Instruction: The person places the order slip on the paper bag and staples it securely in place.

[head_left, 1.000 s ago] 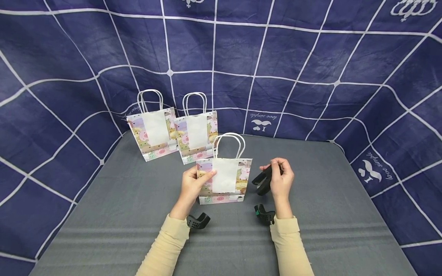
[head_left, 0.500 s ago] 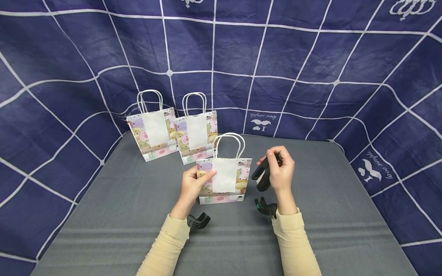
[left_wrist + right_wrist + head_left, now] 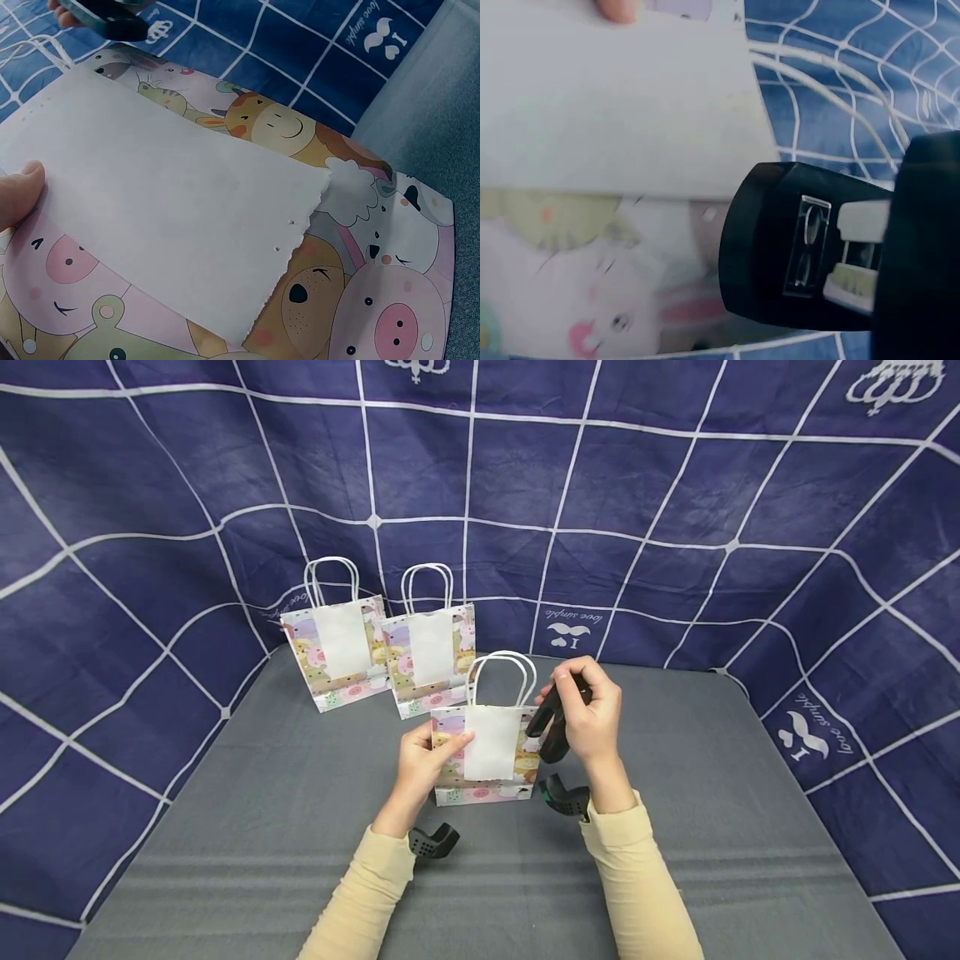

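My left hand pinches the left side of a small paper gift bag with cartoon animals and white twisted handles. Its thumb lies on a white sheet of paper that covers the middle of the bag's front. At the lower edge the sheet looks ragged in the left wrist view. My right hand grips a black stapler, with its jaws apart, over the upper right of the bag. Close up in the right wrist view, the stapler's anvil plate shows beside the sheet.
Two similar bags, one at the far left and one beside it, stand behind on the grey cloth surface. A blue grid-patterned curtain encloses the back and sides. Black cameras sit on both wrists.
My right hand has raised the stapler and brought it left, from beside the bag to over its right edge. The left hand keeps its hold, and the bag stays in place.
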Available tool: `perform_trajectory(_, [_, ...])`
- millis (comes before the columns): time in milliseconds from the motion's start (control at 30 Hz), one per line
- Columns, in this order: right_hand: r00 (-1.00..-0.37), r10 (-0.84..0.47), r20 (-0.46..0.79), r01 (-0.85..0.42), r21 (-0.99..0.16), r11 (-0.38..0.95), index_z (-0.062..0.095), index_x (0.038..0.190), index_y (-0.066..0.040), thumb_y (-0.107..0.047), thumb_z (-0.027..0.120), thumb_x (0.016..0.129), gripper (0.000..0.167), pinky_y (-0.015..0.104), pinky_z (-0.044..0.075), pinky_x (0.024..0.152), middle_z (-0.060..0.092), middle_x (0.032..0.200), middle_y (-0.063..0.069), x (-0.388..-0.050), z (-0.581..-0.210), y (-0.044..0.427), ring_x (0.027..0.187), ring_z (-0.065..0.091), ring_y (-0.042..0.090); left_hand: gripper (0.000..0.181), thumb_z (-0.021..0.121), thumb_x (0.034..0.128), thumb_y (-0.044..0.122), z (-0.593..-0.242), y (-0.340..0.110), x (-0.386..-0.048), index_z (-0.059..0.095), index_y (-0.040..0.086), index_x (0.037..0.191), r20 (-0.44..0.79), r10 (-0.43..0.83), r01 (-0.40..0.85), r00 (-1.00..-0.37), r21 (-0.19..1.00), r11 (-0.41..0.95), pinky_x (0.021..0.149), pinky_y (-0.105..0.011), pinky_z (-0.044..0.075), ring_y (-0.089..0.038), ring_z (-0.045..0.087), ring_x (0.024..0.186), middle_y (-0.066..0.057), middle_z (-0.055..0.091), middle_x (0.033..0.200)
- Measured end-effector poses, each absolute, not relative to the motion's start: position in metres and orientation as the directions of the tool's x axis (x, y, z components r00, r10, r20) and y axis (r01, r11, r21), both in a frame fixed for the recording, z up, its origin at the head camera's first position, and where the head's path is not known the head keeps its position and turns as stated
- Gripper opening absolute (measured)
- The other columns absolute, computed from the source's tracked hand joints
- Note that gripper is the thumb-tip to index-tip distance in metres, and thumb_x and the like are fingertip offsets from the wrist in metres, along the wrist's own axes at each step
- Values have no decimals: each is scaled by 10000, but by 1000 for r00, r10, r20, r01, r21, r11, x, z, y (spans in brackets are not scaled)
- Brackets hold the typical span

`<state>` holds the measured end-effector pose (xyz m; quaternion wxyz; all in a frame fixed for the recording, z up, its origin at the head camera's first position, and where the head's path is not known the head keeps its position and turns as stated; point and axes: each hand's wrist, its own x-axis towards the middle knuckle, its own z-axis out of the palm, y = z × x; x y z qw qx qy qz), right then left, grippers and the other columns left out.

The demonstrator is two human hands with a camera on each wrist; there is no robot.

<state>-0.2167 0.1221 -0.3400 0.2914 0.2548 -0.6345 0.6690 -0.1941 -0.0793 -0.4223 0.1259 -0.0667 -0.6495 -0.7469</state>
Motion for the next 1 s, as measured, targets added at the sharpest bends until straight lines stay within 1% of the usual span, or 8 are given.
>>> perform_trajectory(133, [-686, 41, 726, -727, -686, -8, 532, 777, 108, -5, 529, 897, 164, 299, 530, 520, 575, 628, 165, -218, -333, 114, 533, 619, 163, 168, 738, 775, -22, -423, -80, -194, 628, -147, 794, 262, -101, 272, -960, 955, -115, 473, -231, 433, -118, 554, 550, 36, 636, 640])
perform_trajectory(267, [-680, 17, 733, -732, -680, 29, 541, 782, 99, 36, 529, 895, 130, 304, 535, 536, 571, 628, 207, -219, -325, 105, 548, 620, 155, 168, 740, 776, -14, -423, -80, -194, 633, -142, 797, 249, -102, 260, -963, 959, -111, 472, -236, 435, -129, 556, 551, 37, 633, 635])
perform_trajectory(333, [-678, 8, 735, -734, -677, 54, 545, 786, 104, 54, 524, 894, 121, 312, 537, 542, 577, 630, 215, -220, -321, 101, 553, 621, 170, 173, 744, 774, -11, -423, -80, -193, 630, -141, 786, 250, -105, 261, -963, 960, -104, 466, -227, 417, -114, 536, 540, 40, 618, 617])
perform_trajectory(467, [-661, -2, 751, -747, -657, 101, 553, 791, 114, 74, 523, 889, 110, 316, 534, 542, 589, 633, 225, -222, -313, 93, 543, 619, 242, 183, 748, 769, -10, -423, -80, -194, 619, -139, 758, 263, -108, 273, -959, 957, -93, 454, -202, 365, -64, 479, 520, 49, 578, 582])
perform_trajectory(567, [-643, -5, 766, -759, -636, 142, 563, 788, 84, 47, 537, 893, 115, 298, 526, 543, 609, 634, 192, -225, -310, 88, 544, 621, 259, 186, 748, 768, -14, -423, -80, -194, 612, -140, 745, 270, -110, 281, -956, 955, -98, 452, -190, 340, -40, 447, 515, 56, 552, 568])
perform_trajectory(700, [-618, -2, 786, -767, -603, 217, 580, 784, 14, -47, 561, 910, 142, 254, 501, 532, 630, 623, 107, -227, -307, 82, 553, 629, 202, 191, 747, 767, -16, -422, -80, -194, 601, -129, 718, 276, -112, 287, -955, 953, -98, 451, -190, 325, -34, 423, 512, 62, 528, 555])
perform_trajectory(800, [-592, 4, 806, -772, -568, 283, 582, 781, -20, -114, 564, 920, 169, 233, 469, 510, 632, 615, 68, -228, -306, 80, 555, 624, 162, 200, 748, 767, -14, -422, -80, -194, 592, -114, 693, 278, -112, 288, -954, 953, -90, 446, -192, 315, -34, 412, 507, 62, 514, 547])
perform_trajectory(1000, [-550, 6, 835, -748, -495, 441, 582, 786, -72, -228, 532, 937, 223, 238, 430, 528, 637, 613, -3, -230, -306, 75, 578, 604, 101, 217, 751, 764, -13, -422, -80, -194, 583, -125, 683, 289, -110, 299, -951, 951, -83, 442, -193, 312, -34, 407, 502, 61, 504, 539])
